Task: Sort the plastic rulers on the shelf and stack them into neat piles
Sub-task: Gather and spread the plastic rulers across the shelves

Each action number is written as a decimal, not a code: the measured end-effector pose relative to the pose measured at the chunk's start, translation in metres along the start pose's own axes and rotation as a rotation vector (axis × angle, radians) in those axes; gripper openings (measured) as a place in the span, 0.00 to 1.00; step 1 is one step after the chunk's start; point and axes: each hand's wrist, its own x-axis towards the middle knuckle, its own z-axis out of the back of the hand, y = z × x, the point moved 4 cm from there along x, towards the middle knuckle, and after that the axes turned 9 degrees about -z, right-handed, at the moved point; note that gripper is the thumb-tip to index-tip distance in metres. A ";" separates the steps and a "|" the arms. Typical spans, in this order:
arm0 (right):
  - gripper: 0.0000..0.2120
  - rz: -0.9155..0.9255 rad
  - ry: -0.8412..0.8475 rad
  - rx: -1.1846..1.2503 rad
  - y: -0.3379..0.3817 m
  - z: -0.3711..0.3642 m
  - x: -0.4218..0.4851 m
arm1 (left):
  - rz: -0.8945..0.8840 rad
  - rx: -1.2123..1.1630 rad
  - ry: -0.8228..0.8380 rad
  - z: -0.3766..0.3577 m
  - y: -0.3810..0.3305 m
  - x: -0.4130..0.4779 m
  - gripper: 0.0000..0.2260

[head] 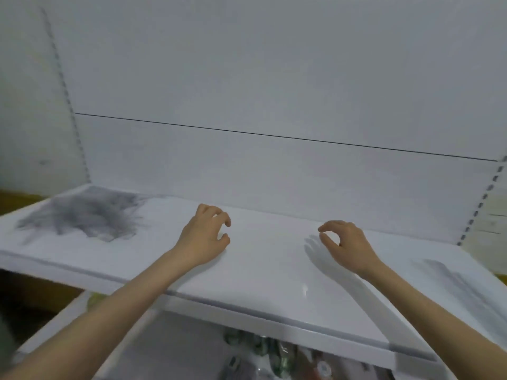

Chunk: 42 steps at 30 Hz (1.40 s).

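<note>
Hands poised over a white shop shelf (260, 283), where we are sorting clear plastic rulers. Our left hand (204, 234) hovers near the middle of the shelf, toward its back edge. Its fingers are loosely curled, the thumb is apart from them, and nothing is visible in it. Our right hand (347, 242) hangs right of centre, thumb and forefinger almost tip to tip. Whether a transparent ruler is pinched there we cannot tell, since none shows against the white.

The unsorted rulers (87, 215) lie as a grey, tangled heap at the back-left corner, crossing at all angles and too blurred to count. A second, straighter group of rulers (452, 278) lies at the right end near the front edge, its pieces roughly parallel, apparently a pile begun. Behind stands a pale back panel (274, 91) with a slotted upright (480, 204) at the right. Packaged goods (269, 349) show dimly on the level below.

We judge the rulers light, thin and stiff with some flex. They look slick against the glossy shelf and each other, so a stack would likely slide if nudged. Lying flat, they offer little to grasp from above. The better hold looks to be a pinch across the narrow width at one end, or sliding one to the front edge first. Pulling from the tangle may drag neighbours along.
</note>
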 end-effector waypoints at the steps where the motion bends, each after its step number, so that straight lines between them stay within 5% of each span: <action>1: 0.12 0.064 0.042 0.024 0.030 -0.018 0.007 | 0.047 0.022 -0.016 0.016 0.022 -0.017 0.10; 10: 0.13 0.525 0.386 0.190 0.305 -0.164 -0.001 | 0.461 0.211 -0.139 0.160 0.196 -0.209 0.02; 17: 0.12 0.535 0.453 0.194 0.428 -0.236 -0.002 | 0.508 0.255 -0.083 0.205 0.305 -0.259 0.04; 29: 0.21 0.157 0.274 0.027 0.446 -0.285 0.073 | 0.347 0.061 0.002 0.177 0.431 -0.173 0.08; 38: 0.22 0.134 0.346 -0.111 0.438 -0.289 0.088 | 0.100 -0.072 0.181 0.131 0.424 -0.090 0.23; 42: 0.20 0.156 0.303 -0.109 0.443 -0.286 0.096 | 0.100 -0.134 0.286 0.122 0.423 -0.073 0.17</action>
